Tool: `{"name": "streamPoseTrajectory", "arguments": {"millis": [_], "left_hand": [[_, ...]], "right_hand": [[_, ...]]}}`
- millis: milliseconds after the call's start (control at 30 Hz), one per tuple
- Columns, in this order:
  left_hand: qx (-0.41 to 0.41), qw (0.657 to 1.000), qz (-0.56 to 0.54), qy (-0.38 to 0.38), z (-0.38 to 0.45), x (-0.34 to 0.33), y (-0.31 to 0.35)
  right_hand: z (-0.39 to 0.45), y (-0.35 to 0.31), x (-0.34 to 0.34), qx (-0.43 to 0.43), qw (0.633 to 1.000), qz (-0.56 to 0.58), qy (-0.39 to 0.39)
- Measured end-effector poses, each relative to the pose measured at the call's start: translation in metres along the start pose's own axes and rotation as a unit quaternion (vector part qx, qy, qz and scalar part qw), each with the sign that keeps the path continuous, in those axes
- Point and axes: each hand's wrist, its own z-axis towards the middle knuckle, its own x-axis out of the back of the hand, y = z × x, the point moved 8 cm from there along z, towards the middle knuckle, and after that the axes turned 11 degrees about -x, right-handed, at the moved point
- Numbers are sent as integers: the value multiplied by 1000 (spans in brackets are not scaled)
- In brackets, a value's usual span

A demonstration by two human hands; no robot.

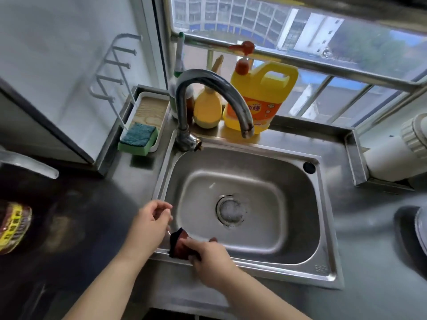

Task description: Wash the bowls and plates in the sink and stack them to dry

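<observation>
The steel sink (300, 257) holds no dishes; only its drain strainer (231, 210) shows in the basin. My right hand (209, 258) grips a dark reddish cloth (178, 244) over the sink's near left rim. Just to its left, my left hand (151, 219) hovers over the same rim with fingers loosely curled and nothing in it. The edge of a plate or bowl (419, 229) shows at the far right on the counter, mostly cut off by the frame.
A curved faucet (208, 93) arches over the sink's back. Behind it stand a yellow detergent jug (258, 98) and a yellow bottle (206, 109). A green-blue sponge (138, 137) lies in a tray at the left. A labelled jar (12, 227) sits at the far left.
</observation>
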Motion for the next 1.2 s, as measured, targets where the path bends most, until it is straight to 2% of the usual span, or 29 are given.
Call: {"name": "streamPoseTrajectory", "arguments": {"millis": [167, 333, 433, 500, 600, 667, 733, 833, 1000, 1200], "left_hand": [[-5, 1000, 9, -2, 0, 28, -13], [-45, 997, 15, 56, 0, 74, -11], [-54, 994, 10, 91, 1, 108, -15], [-47, 994, 2, 102, 0, 125, -20], [-41, 993, -5, 113, -2, 142, -27], [-40, 993, -14, 113, -3, 148, -29], [-38, 993, -18, 111, -2, 151, -31], [-35, 994, -9, 100, 1, 152, -32], [-54, 994, 12, 92, 7, 149, -22], [-89, 990, 94, 63, 11, 140, -2]], "right_hand": [[17, -39, -14, -42, 989, 134, 51], [22, -73, 5, -51, 956, 254, 139], [28, -110, 14, -15, 963, 219, 156], [36, -135, 7, 17, 974, 181, 133], [47, -159, -20, 50, 996, 32, 63], [53, -162, -33, 59, 996, -66, 34], [57, -161, -37, 53, 993, -100, 21], [56, -160, -34, 62, 993, -96, 28], [48, -159, -13, 93, 988, -44, 114], [39, -143, 15, 78, 989, 20, 125]]}}
